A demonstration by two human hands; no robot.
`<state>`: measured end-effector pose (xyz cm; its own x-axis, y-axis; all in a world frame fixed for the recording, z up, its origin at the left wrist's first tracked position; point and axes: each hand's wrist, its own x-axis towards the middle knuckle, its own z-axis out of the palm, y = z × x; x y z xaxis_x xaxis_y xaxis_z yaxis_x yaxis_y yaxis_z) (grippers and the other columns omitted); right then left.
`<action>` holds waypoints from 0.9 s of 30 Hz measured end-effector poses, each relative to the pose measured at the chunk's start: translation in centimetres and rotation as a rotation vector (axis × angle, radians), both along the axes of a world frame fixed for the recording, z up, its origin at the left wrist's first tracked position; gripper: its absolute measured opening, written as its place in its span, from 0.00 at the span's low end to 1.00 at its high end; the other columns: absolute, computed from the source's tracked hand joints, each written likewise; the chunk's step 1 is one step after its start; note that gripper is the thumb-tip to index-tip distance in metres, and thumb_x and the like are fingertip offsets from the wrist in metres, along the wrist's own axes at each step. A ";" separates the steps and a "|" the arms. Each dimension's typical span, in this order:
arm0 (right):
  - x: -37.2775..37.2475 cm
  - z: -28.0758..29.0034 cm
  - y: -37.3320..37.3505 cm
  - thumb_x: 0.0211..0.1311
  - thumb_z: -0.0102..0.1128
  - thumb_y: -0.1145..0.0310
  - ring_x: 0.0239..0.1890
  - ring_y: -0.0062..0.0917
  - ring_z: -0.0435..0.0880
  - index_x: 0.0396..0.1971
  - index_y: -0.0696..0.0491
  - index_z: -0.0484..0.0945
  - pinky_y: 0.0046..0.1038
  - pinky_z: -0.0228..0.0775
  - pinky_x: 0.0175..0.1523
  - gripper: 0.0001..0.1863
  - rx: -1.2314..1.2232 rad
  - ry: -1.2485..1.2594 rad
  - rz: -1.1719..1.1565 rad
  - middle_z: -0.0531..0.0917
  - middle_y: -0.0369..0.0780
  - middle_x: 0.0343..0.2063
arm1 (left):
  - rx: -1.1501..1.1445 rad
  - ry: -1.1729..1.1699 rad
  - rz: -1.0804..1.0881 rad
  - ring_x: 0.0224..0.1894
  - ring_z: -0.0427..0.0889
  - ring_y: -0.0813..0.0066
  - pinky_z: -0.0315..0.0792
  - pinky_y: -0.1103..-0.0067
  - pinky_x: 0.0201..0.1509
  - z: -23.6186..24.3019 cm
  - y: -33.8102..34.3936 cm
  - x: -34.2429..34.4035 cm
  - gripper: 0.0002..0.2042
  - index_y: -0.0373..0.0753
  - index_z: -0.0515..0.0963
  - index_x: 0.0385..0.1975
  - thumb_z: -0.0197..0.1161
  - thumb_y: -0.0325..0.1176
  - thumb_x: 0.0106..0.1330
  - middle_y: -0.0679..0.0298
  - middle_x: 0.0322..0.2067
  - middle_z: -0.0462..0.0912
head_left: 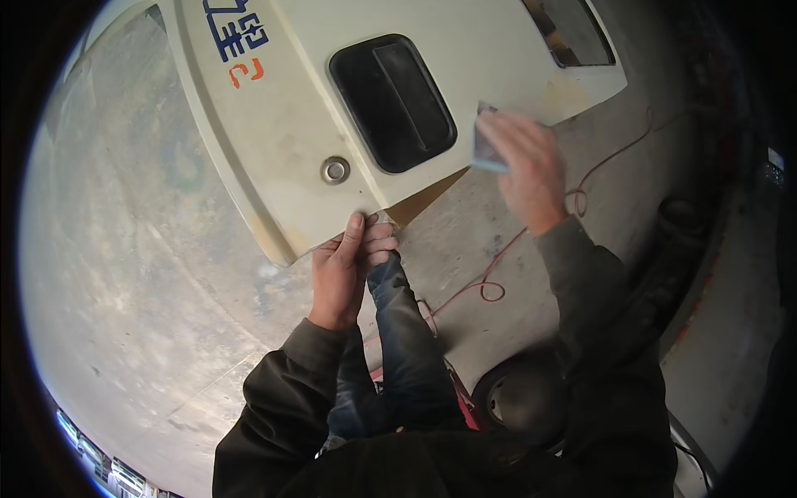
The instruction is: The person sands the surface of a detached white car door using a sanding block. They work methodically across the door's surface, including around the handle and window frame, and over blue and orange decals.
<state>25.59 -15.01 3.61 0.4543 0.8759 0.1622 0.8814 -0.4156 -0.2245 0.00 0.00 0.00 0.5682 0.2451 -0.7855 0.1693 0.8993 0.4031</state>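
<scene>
A cream-white vehicle panel (290, 124) fills the upper middle, with blue and orange lettering, a black recessed handle (392, 101) and a round metal lock (334, 170). My left hand (340, 278) grips the panel's lower edge, thumb on its face. My right hand (531, 170) is closed on a flat grey-and-blue pad (488, 153) at the panel's right part, beside the handle; the hand is blurred, and whether the pad touches the surface is unclear. A brown piece (419, 197), possibly paper, shows under the panel's lower edge.
My legs (390, 315) are below the panel. A red hose (490, 290) lies looped across the concrete floor (149, 274). A vehicle wheel (515, 398) is at lower right, and more dark round objects (677, 224) sit at the right. A window opening (573, 29) is in the panel's upper right.
</scene>
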 end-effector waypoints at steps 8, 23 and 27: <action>-3.4 1.3 -0.7 0.56 0.61 0.82 0.67 0.34 0.80 0.53 0.57 0.85 0.41 0.72 0.68 0.22 -0.083 0.112 0.253 0.84 0.41 0.62 | -0.006 -0.068 0.002 0.41 0.89 0.73 0.80 0.80 0.44 -1.4 -0.2 0.6 0.21 0.27 0.79 0.56 0.58 0.44 0.84 0.56 0.45 0.90; -3.4 1.9 0.0 0.66 0.62 0.72 0.65 0.30 0.82 0.55 0.57 0.85 0.36 0.73 0.72 0.18 0.024 0.126 0.543 0.85 0.39 0.60 | 0.054 -0.022 -0.049 0.41 0.90 0.70 0.80 0.80 0.44 1.2 -1.7 1.2 0.21 0.29 0.80 0.56 0.56 0.45 0.84 0.56 0.44 0.90; -4.0 1.7 1.3 0.67 0.61 0.72 0.65 0.30 0.83 0.55 0.58 0.85 0.36 0.75 0.69 0.18 0.026 0.186 0.539 0.86 0.41 0.59 | 0.040 -0.004 -0.046 0.41 0.89 0.70 0.80 0.79 0.44 0.6 -2.1 1.6 0.21 0.29 0.80 0.55 0.55 0.44 0.85 0.55 0.44 0.90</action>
